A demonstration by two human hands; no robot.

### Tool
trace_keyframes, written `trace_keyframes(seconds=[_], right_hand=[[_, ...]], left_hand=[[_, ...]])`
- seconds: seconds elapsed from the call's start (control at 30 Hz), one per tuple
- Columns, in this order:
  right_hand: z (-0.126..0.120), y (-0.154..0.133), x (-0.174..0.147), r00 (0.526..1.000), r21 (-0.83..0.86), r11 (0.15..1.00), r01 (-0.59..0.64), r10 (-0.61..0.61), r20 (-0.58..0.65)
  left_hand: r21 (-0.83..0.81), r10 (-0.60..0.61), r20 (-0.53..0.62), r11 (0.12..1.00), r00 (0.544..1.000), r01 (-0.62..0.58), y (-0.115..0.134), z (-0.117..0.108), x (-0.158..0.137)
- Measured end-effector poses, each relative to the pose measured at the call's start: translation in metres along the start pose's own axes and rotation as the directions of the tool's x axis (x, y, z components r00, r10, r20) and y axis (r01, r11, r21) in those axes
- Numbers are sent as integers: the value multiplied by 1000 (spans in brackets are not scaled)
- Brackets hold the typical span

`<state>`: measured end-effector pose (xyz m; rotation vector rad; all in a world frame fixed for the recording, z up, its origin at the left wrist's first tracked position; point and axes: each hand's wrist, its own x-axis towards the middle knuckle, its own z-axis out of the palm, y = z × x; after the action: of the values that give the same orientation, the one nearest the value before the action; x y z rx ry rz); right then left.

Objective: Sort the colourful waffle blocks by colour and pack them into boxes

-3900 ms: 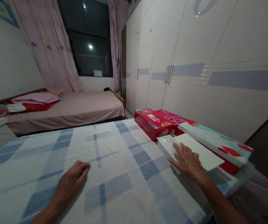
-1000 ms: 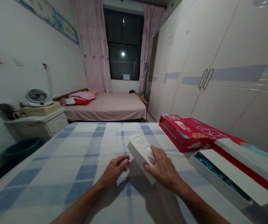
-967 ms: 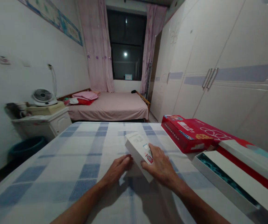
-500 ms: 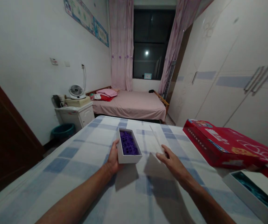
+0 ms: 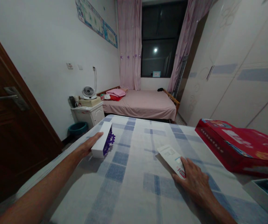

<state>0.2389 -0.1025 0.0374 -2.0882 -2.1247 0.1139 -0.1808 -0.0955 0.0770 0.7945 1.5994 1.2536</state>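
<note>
On the left, my left hand (image 5: 89, 146) grips a small white box (image 5: 100, 143) by its side. The box is tipped so that its open face turns right, and purple toothed pieces (image 5: 109, 143) stick out of it. To the right, my right hand (image 5: 194, 179) is closed on the near end of a thin white printed card (image 5: 170, 157), thumb along one edge and fingers on the other. The card is tilted just above the tablecloth (image 5: 138, 186) and throws a shadow on it.
At the right of the table lies a big red box (image 5: 238, 149). Nearer me is a white open box (image 5: 264, 194) with something dark teal inside. Beyond the table stand a bed (image 5: 143, 104) and a white cabinet (image 5: 92, 115) with a fan (image 5: 89, 92).
My left hand has moved left and turned the white box onto its side, so purple pieces now protrude. My right hand has moved right, turning the card's printed face into view. The view has shifted.
</note>
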Motion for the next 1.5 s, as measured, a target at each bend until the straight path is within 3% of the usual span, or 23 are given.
trace_keyframes(seconds=[0.07,0.13,0.2,0.33,0.47,0.53,0.63,0.73,0.77,0.83,0.93,1.07,1.17,1.27,1.37,1.5], right_hand=[[-1,1,-1,1000,-5,1000,-7,7,12],[0,3,-1,1000,-7,1000,8,-8,22],[1,5,-1,999,-15,1000,25,-25,31],[2,7,0,998,-32,998,47,-45,47],[3,7,0,997,-16,999,50,-49,52],[2,7,0,997,14,998,60,-60,39],[-1,7,0,998,109,992,55,-58,20],[-9,9,4,1000,291,957,-11,6,18],[-12,9,6,999,365,930,-33,23,33],[-18,6,9,997,499,864,-67,36,73],[-31,-6,10,994,649,755,-93,34,103],[-46,-35,6,996,776,626,-70,-1,92],[-50,-61,5,1000,755,655,23,-25,-9],[-44,-82,6,991,606,787,115,-46,-128],[-33,-95,5,984,424,895,136,-71,-165],[-26,-97,2,980,350,925,145,-86,-177]], left_hand=[[144,-75,-27,986,997,78,2,3,1],[263,-51,-36,963,998,59,6,9,2],[422,66,-60,906,996,-35,10,13,3],[719,287,-58,677,956,-159,19,16,7],[844,409,-27,499,912,-198,27,12,3],[844,472,-61,495,879,-206,31,12,-3],[678,512,-156,677,844,-286,35,20,-17],[153,401,-109,911,910,-383,31,43,-34],[-55,361,-55,930,931,-364,28,54,-39],[-370,306,-1,884,952,-285,20,76,-45],[-604,246,79,783,966,-150,7,104,-51],[-683,85,272,719,959,130,-11,134,-55],[-674,55,413,689,909,265,-27,158,-61],[-693,134,474,666,870,275,-41,183,-67],[-722,224,455,659,862,210,-49,201,-71],[-701,246,450,692,858,170,-51,210,-71]])
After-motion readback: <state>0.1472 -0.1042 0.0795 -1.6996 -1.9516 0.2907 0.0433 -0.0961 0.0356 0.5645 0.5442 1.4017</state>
